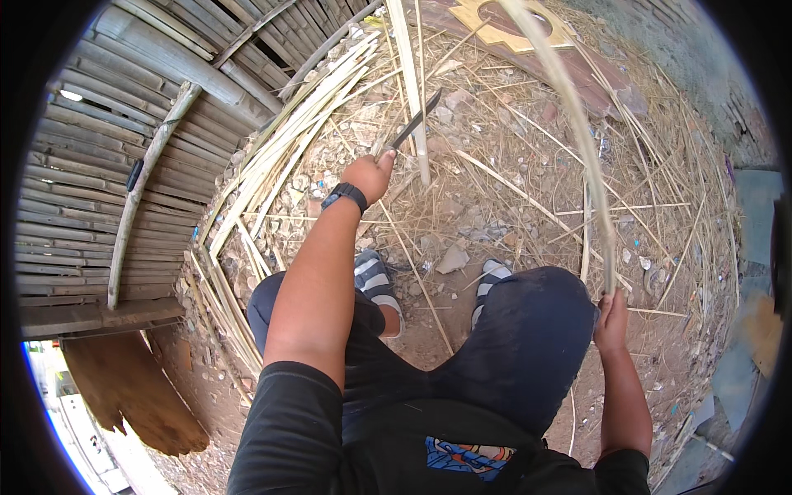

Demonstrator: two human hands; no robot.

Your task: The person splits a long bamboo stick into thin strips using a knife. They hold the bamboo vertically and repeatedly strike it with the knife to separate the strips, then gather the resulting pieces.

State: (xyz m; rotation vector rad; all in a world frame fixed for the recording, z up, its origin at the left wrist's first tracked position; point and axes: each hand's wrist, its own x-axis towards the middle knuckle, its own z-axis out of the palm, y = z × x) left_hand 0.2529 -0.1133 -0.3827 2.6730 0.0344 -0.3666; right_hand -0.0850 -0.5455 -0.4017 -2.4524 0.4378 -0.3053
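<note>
My left hand, with a dark watch on its wrist, is closed round the handle of a knife. The dark blade points up and to the right, away from me. It crosses in front of a wide pale bamboo strip; I cannot tell whether they touch. Out to the right, my right hand is closed on the lower end of a long bamboo strip. That strip rises in a slight curve past the top of the view. Part of the right hand's fingers is hidden behind the strip.
Long split bamboo strips lie in a bundle at the left, beside a bamboo slat wall. Thin slivers and stones litter the ground between and beyond my feet. A reddish-brown board with a yellow cut-out pattern lies at the far right.
</note>
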